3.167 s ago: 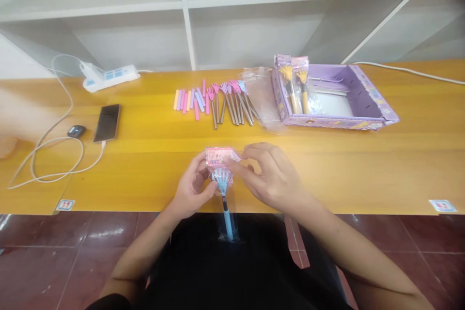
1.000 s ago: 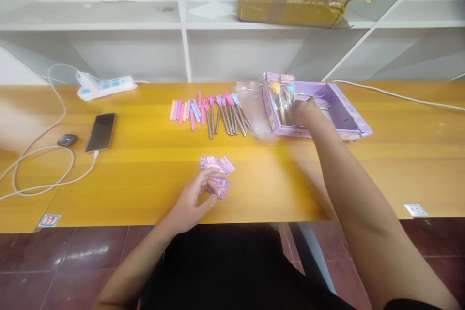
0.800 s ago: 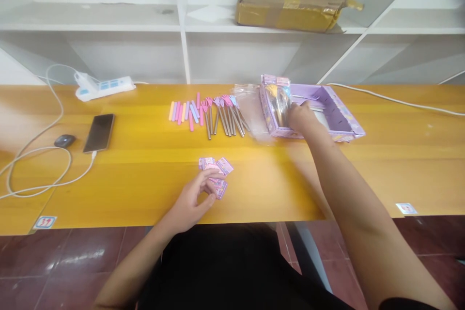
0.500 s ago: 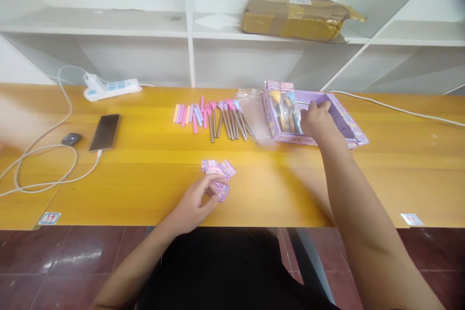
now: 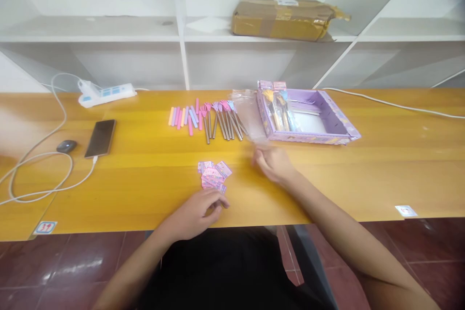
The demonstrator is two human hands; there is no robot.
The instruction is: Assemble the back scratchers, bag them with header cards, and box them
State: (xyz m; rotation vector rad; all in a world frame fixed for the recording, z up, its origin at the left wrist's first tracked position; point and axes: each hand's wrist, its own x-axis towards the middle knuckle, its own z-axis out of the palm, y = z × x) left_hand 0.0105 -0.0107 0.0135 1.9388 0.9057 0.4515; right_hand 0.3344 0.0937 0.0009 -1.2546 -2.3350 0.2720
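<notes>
My left hand [image 5: 201, 210] rests at the table's front edge, holding nothing, with its fingers loosely curved and the thumb apart. Just beyond its fingertips lies a loose pile of pink and purple printed cards [image 5: 212, 174]. My right hand [image 5: 274, 163] is over the table right of the cards, near the lower end of the clear plastic bags [image 5: 249, 118]; motion smears its fingertips. Behind, several back scratchers [image 5: 225, 121] with hand-shaped heads and bare metal rods lie beside coloured handle sleeves [image 5: 183, 117]. Bagged back scratchers, yellow [image 5: 271, 104] and blue [image 5: 285, 111], lie in a purple display box [image 5: 308, 139].
To the left are a phone [image 5: 100, 138] on a charging cable, a black computer mouse [image 5: 67, 146] and a white power strip [image 5: 109, 94]. A taped cardboard box [image 5: 281, 19] sits on the white shelf [image 5: 207, 38] behind the table. A white cable [image 5: 395, 106] runs along the right.
The bagged blue back scratcher, earlier in my hands, now lies in the box. My right hand has left the box and come nearer, leftward. My left hand has drawn back off the cards.
</notes>
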